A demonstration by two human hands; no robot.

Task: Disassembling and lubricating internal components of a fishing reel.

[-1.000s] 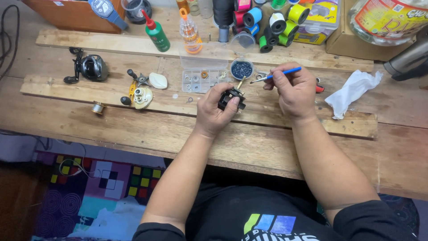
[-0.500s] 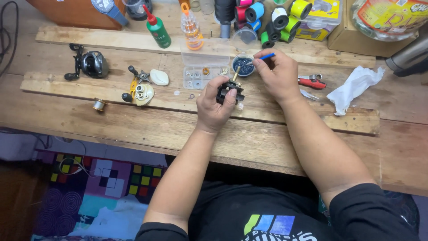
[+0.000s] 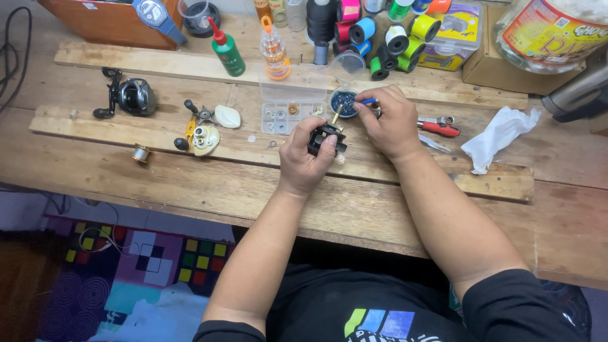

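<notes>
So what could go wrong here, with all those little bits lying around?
1. The left hand holds the black reel part off the bench; if the grip slips, it might drop.
2. The right hand works a brush at the small pot; a nudge could tip the pot.
3. The open parts tray sits right beside both hands, so a knock may scatter its small pieces.

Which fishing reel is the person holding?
The small black reel body in the left hand; the other black reel and the yellow one lie untouched on the table.
</notes>
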